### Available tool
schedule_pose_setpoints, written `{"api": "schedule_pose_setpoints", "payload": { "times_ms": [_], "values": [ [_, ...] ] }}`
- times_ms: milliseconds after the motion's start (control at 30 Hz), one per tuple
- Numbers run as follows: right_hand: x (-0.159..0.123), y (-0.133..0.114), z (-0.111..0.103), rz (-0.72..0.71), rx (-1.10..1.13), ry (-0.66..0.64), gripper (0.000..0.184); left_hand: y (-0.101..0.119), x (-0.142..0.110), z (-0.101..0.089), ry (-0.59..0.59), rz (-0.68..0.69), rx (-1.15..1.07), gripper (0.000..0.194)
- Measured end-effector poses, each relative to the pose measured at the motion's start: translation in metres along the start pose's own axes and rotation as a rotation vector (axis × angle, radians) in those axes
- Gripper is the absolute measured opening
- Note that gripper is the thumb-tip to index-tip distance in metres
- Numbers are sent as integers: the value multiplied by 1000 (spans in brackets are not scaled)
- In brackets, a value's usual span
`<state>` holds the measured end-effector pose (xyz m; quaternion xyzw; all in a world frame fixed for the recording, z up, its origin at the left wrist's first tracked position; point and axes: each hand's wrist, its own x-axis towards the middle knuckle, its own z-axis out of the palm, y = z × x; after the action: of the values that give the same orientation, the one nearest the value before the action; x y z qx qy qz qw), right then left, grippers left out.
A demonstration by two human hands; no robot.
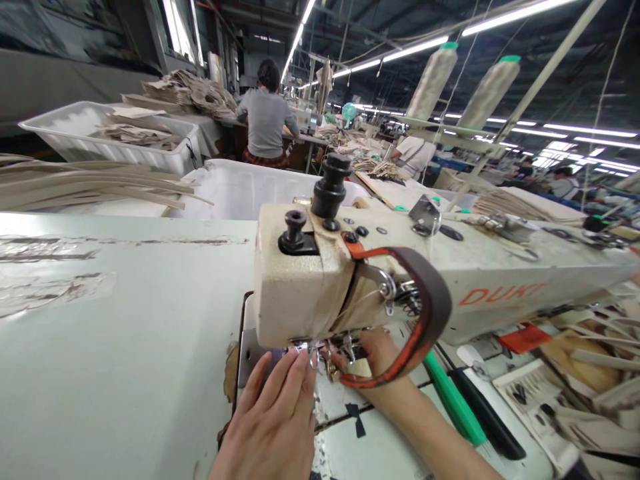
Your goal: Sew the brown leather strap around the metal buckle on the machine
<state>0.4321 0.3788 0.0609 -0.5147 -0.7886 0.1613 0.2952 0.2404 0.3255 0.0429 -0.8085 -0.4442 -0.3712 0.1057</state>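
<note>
— Needle area (pixel 320 353) sits under the sewing machine head (pixel 300 287), centre of the frame. Where are the hands?
— Left hand (pixel 277 417) lies flat, fingers (pixel 295 373) open, tips almost at the needle. Right hand (pixel 375 353) is behind it; grip unclear.
— Risk?
— If the machine starts, fingertips could get stitched; the dangling leather strap (pixel 425 327) might snag.

We cannot see the needle: the sewing machine head (pixel 300 293) hides it, along with the fingertips of our right hand (pixel 373 350), tucked under the head. Our left hand (pixel 273 427) is cut off at the wrist by the bottom edge. The red lettering (pixel 500 293) on the machine arm is blurred. Whether the fingers pinch anything we cannot tell.
</note>
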Motion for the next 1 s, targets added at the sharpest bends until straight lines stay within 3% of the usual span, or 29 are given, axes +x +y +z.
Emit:
{"api": "schedule_pose_setpoints", "payload": {
  "times_ms": [133,200,367,533,633,733,1000],
  "values": [
    [-4,1,-6,16,71,-4,19,-5,4,-7,-60,118,64,33],
    [-5,1,-10,-6,112,-16,17,-8,5,-9,-72,154,81,34],
    [-3,-2,-13,-71,192,-72,21,-6,4,-7,-66,59,-6,35],
    [1,-6,-12,-106,144,1,11,-2,-5,1,-82,-33,-90,46],
    [1,-8,-12,-112,105,25,7,-2,-6,2,-78,-33,-89,32],
    [0,-7,-9,-86,86,50,1,-2,-2,-2,-97,-31,-67,23],
    [0,0,-2,30,178,5,14,0,-1,-7,-142,-53,-59,37]
  ]
}}
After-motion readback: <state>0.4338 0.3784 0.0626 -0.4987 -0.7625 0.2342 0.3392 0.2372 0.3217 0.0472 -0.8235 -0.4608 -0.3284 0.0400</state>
